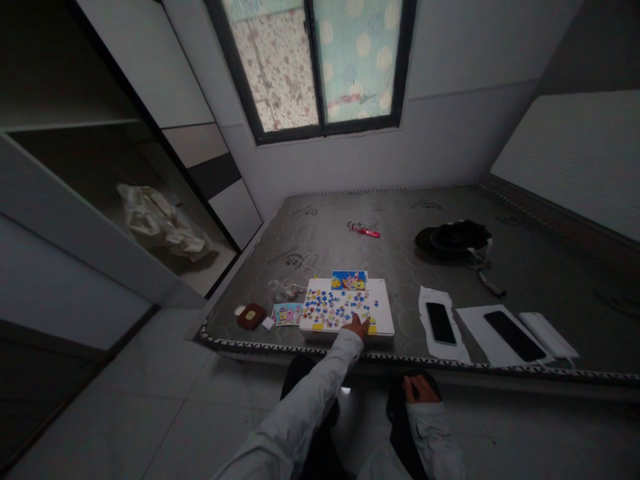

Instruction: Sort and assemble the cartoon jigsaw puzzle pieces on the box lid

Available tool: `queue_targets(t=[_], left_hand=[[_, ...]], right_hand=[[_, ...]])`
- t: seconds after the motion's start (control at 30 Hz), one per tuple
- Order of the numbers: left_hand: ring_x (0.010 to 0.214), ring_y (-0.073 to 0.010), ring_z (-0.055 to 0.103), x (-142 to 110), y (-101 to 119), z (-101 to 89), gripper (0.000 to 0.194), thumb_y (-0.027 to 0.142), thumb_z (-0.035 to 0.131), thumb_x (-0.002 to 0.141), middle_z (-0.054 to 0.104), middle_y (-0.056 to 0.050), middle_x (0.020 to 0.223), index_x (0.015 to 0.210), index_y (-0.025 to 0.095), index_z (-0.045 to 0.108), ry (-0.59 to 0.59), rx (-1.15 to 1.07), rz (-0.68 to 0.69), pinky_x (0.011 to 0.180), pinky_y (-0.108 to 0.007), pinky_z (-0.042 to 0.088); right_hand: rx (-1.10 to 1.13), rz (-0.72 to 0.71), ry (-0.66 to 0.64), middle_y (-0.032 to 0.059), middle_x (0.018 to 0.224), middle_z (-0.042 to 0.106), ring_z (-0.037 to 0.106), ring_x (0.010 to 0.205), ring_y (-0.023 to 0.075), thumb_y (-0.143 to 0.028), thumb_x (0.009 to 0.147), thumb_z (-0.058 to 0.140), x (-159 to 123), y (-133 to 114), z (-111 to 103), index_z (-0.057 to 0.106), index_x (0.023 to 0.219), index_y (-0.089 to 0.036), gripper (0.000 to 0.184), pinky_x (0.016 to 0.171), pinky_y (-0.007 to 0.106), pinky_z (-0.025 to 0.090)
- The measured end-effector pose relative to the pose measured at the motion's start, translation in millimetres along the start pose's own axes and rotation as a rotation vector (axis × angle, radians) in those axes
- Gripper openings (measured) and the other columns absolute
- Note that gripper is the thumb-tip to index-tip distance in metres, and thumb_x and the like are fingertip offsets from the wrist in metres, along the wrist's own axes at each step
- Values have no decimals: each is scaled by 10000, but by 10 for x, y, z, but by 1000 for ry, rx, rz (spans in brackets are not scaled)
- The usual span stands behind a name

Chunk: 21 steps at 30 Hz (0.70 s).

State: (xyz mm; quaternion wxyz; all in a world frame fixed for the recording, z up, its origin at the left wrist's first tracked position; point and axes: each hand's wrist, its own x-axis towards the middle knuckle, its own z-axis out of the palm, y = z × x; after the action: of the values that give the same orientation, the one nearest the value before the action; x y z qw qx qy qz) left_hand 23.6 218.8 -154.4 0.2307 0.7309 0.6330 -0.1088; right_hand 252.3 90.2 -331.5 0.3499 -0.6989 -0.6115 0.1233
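Observation:
A white board (pixel 383 308) lies near the front edge of a grey mattress, strewn with several loose blue and yellow puzzle pieces (pixel 330 308). My left hand (pixel 359 326) reaches out onto the board's near edge and rests on the pieces; its fingers are too small to read. My right hand (pixel 419 389) rests on my dark-trousered knee below the mattress edge, fingers curled with nothing seen in them. A colourful picture card (pixel 349 279) sits at the board's far edge and another card (pixel 287 313) lies left of the board.
Two phones (pixel 440 323) (pixel 514 335) lie on white sheets to the right. A black cap (pixel 453 238), a red object (pixel 365 231), white cables (pixel 295 273) and a brown pouch (pixel 251 315) lie on the mattress (pixel 550 267). A wardrobe stands open on the left.

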Motion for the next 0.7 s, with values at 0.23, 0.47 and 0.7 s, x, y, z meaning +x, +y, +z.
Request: queue_targets(t=[0.23,0.47,0.7], left_hand=[[1103,-241,661,27,-33,32,578,369,603,1018,509,-134,1504,1557,261,422,33,-13,31,906,-447,609],[1093,-240,659,-55,-249,136,634,329,636,996,483,-134,1530,1579,282,390,55,-3,49,884,-440,615],[1046,-236,700,-333,-514,224,740,233,698,908,452,-103,1544,1580,341,407,82,6,11,904,-422,609]], right_hand=[[14,21,-45,159,886,748,682,835,257,-826,925,234,-10,29,13,747,765,-219,811,784,391,537],[12,35,-53,192,1023,775,707,1002,311,-906,876,239,-46,103,38,783,871,-195,895,903,435,538],[27,12,-77,138,902,755,676,797,249,-857,915,254,-16,64,-12,726,764,-217,810,751,377,498]])
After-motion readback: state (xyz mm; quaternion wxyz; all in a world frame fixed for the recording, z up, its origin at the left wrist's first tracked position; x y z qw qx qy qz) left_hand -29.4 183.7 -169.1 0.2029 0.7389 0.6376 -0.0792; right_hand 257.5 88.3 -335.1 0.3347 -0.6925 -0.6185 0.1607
